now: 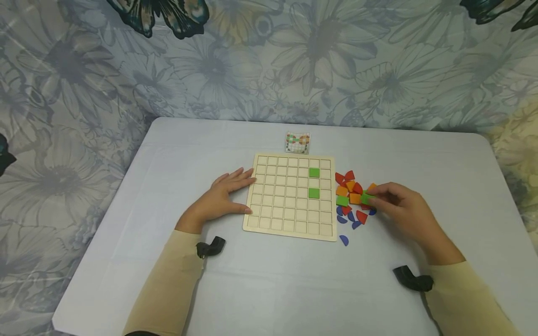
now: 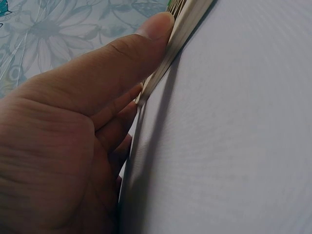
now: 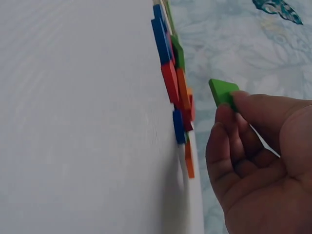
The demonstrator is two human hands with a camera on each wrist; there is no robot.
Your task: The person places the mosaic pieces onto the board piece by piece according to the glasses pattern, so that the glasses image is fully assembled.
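Observation:
A wooden grid board [image 1: 279, 200] lies on the white table, with two green squares [image 1: 314, 172] set in cells of one column near its right side. My left hand [image 1: 218, 198] rests against the board's left edge, thumb and fingers spread; in the left wrist view the thumb [image 2: 156, 36] touches the rim. Over the pile of coloured pieces, my right hand [image 1: 403, 210] pinches a green square [image 3: 224, 91] between thumb and fingers. The right wrist view shows this piece raised off the table.
Beside the board's right edge lie red [image 1: 361, 217], orange [image 1: 342, 191], green [image 1: 342, 200] and blue [image 1: 344, 240] pieces, some overlapping. A small pattern card [image 1: 297, 142] lies behind the board. Flowered cloth [image 1: 269, 70] hangs behind the table [image 1: 269, 289].

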